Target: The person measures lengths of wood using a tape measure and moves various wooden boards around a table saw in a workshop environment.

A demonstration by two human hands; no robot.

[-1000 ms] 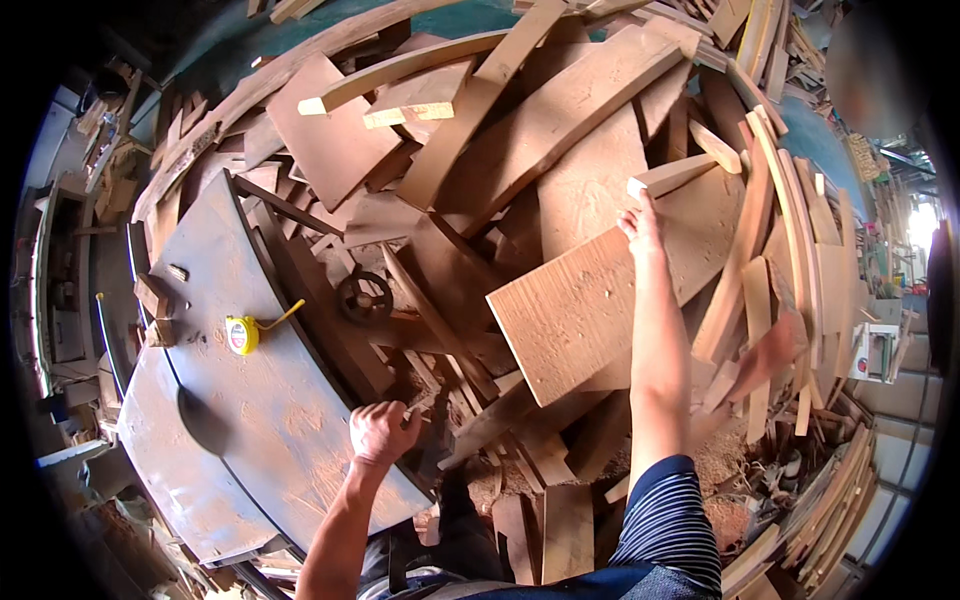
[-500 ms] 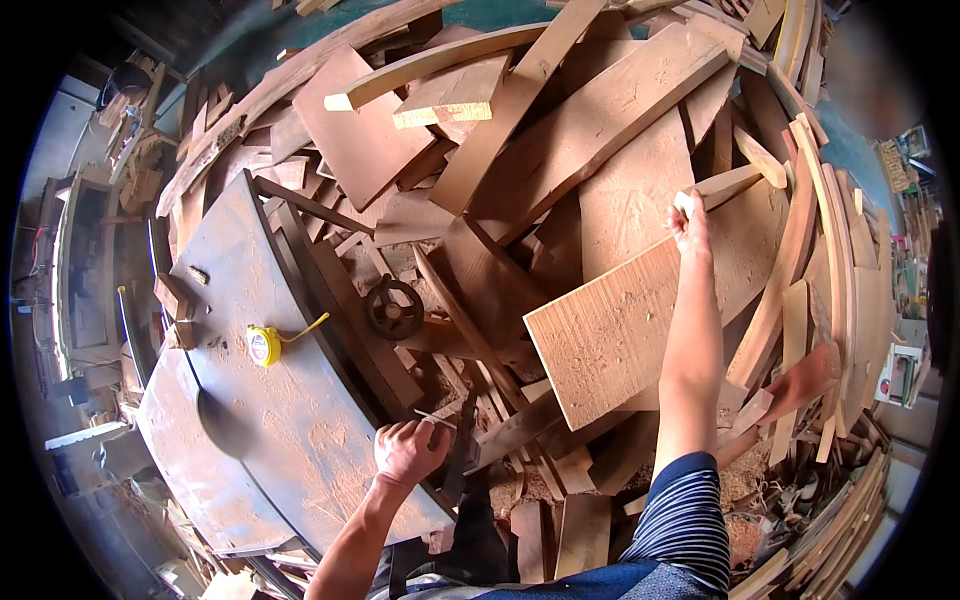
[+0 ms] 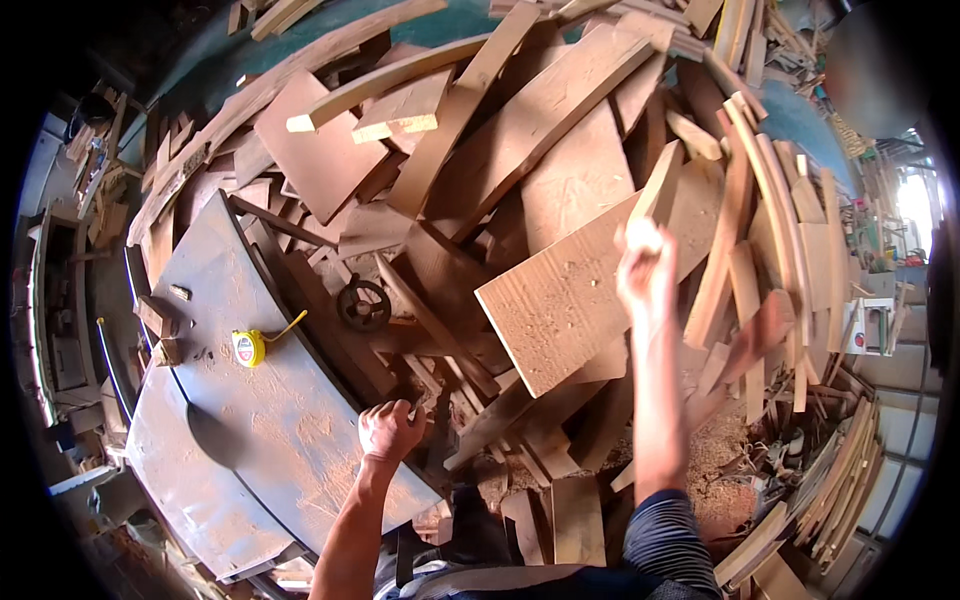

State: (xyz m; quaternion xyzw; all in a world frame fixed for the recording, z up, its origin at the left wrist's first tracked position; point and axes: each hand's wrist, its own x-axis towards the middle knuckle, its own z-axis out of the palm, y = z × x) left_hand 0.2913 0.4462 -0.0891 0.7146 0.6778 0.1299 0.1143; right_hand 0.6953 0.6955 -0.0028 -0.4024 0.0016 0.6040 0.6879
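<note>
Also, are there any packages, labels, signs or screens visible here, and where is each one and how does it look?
Label on the yellow tape measure: round, pale with some red, on the grey metal table, left of the left hand.
White boxy thing: far right edge, beyond the wood pile; too small to tell whether it is a package.
No signs or screens can be made out.

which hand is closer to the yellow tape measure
Left. The left hand rests at the metal table's edge, a short way from the yellow tape measure; the right hand is far off, raised at the flat board.
</note>
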